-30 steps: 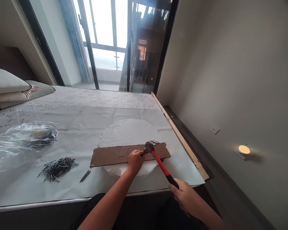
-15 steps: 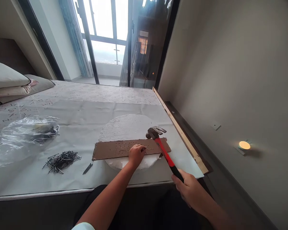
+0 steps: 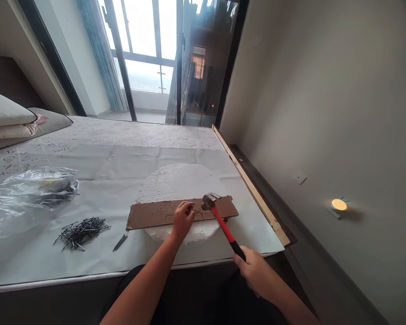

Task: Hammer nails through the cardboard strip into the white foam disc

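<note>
My right hand [image 3: 255, 271] is closed around the black grip of a red-handled claw hammer [image 3: 226, 228]. The hammer's head is at the right part of a brown board [image 3: 145, 215], close over its surface. Several small nail heads or holes dot the board in rows. My left hand [image 3: 184, 216] is at the board's middle, left of the hammer head, with curled fingers; whatever they pinch is too small to make out. Under the board lies a round white foam slab [image 3: 182, 180].
A pile of nails [image 3: 83, 233] and a few loose nails [image 3: 120, 243] lie left of the board. Beyond them is a clear plastic bag [image 3: 34, 198]. A pale sheet [image 3: 98, 180] covers the mattress; a wooden rail [image 3: 252, 187] runs along its right side, near the wall.
The hammer head has come down and left, closer to the board. My left hand has shifted slightly left along the board, and its fingers look less tightly bunched.
</note>
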